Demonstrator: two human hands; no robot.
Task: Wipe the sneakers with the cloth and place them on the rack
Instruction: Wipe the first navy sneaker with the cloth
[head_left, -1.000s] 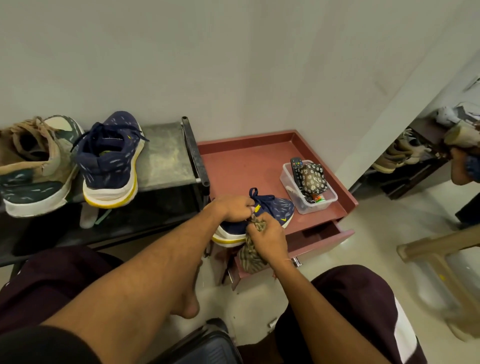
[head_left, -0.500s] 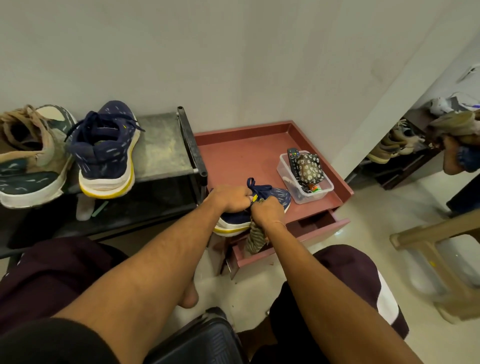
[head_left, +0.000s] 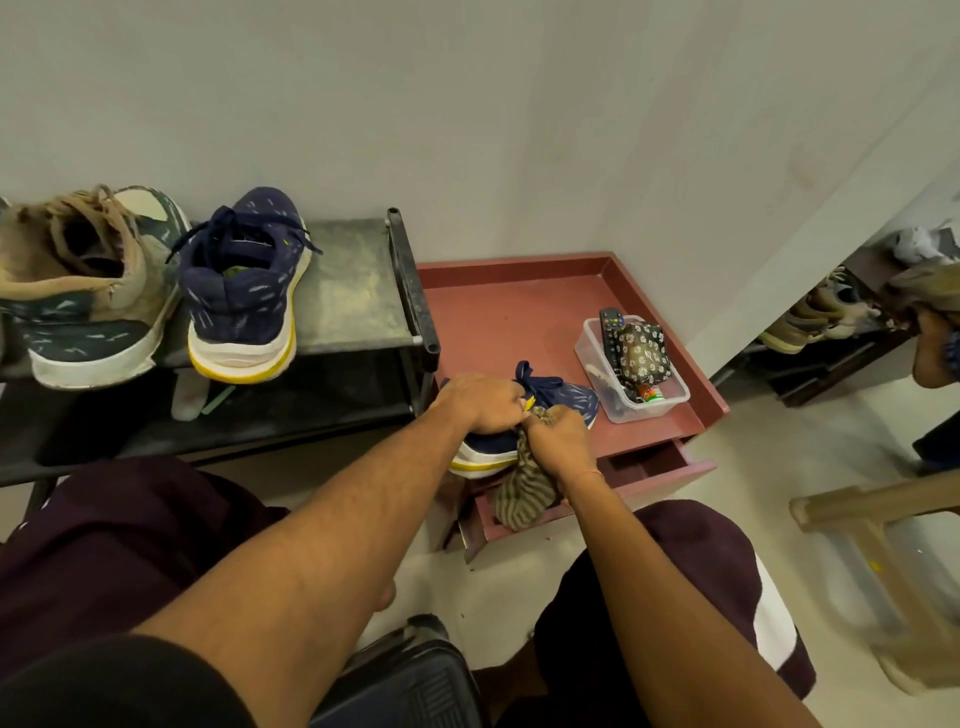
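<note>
A navy sneaker (head_left: 569, 400) with a white and yellow sole lies at the front edge of the red cabinet top (head_left: 498, 322). My left hand (head_left: 480, 402) grips its collar from above. My right hand (head_left: 558, 447) holds a striped brown cloth (head_left: 524, 491) pressed against the shoe's side, with the cloth's tail hanging down over the drawer. The matching navy sneaker (head_left: 244, 291) stands heel toward me on the black rack (head_left: 358, 301), beside a tan and green sneaker (head_left: 83, 291).
A clear plastic box (head_left: 631, 387) with a remote and a flowered pouch sits at the cabinet's right. The drawer (head_left: 670, 467) below is pulled open. More shoes rest on a low shelf (head_left: 815, 322) far right. A plastic stool (head_left: 883, 551) stands at my right.
My right hand has slid with the cloth down the shoe's side, then back up a little. The left hand keeps its grip on the shoe. The view has shifted slightly.
</note>
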